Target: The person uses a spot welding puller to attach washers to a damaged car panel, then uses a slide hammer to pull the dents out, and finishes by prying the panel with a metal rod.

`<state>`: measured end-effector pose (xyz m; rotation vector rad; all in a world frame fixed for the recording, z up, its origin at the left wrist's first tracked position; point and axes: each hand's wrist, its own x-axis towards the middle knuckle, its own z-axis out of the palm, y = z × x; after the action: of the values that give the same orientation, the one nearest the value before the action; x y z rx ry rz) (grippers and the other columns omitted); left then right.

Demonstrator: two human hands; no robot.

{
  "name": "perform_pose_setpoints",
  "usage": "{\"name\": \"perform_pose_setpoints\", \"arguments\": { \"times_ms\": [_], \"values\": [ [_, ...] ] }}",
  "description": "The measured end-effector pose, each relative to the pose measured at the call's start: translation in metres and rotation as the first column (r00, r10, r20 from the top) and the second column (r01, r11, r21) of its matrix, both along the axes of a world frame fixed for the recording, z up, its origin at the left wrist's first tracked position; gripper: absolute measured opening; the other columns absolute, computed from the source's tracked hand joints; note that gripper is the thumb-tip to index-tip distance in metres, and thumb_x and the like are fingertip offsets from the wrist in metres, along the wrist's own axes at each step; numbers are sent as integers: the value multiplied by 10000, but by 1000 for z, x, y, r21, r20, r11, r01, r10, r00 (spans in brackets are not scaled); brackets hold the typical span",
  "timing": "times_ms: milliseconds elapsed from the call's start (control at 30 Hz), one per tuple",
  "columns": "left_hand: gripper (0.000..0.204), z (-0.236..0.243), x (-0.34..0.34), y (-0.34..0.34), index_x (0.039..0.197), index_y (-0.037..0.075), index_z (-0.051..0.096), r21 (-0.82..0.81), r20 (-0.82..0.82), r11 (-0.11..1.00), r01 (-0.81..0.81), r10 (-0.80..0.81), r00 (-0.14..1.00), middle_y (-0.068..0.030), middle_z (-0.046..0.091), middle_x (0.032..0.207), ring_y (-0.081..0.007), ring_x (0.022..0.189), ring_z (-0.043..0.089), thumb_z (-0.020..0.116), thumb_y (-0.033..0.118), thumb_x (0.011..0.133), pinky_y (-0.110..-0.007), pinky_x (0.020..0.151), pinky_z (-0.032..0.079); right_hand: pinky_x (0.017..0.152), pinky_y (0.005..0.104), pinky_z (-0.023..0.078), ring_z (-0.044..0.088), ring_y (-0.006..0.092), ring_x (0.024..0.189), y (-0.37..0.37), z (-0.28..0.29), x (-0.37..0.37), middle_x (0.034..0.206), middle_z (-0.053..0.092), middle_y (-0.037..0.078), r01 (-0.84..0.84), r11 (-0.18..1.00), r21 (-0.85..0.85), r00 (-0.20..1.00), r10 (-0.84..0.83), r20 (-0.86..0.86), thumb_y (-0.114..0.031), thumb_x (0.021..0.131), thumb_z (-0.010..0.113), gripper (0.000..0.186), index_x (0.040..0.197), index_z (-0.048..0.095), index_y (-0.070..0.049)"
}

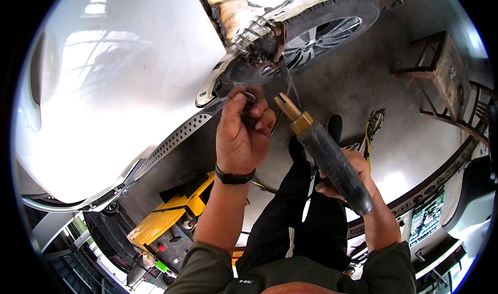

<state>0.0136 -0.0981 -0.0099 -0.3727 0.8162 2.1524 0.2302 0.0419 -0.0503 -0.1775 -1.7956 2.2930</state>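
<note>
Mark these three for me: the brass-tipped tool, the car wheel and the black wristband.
Brass-tipped tool (329,160): head view, on its dark handle.
Car wheel (309,43): head view, on the middle of its spoked rim.
Black wristband (236,178): head view, on the band across the left wrist.

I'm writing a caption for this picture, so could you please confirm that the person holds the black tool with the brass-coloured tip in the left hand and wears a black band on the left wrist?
Not quite: the head view shows the black tool with the brass-coloured tip in the right hand, not the left hand. The black band is on the left wrist, as you say.
</note>
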Motion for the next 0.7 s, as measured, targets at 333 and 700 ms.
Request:
{"name": "perform_pose_setpoints", "arguments": {
  "times_ms": [333,700],
  "values": [
    [93,-13,-7,-3,1066,142,634,180,-73,980,90,-77,994,-2,565,945,-122,788,480,616,219,1018,-282,681,430,775,372,530,705,198,815,-22,2,-8,874,734,38,-64,988,-138,985,84,149,-68,698,916,285,915,732,-98],
    [146,-31,-14,-6,1098,136,642,321,-89,931,173,-152,984,8,513,930,-121,782,432,578,238,1016,-283,684,420,794,360,545,715,196,874,-21,4,-16,932,746,54,-108,988,-109,980,124,158,-53,701,913,316,965,742,-79]
  ]
}}
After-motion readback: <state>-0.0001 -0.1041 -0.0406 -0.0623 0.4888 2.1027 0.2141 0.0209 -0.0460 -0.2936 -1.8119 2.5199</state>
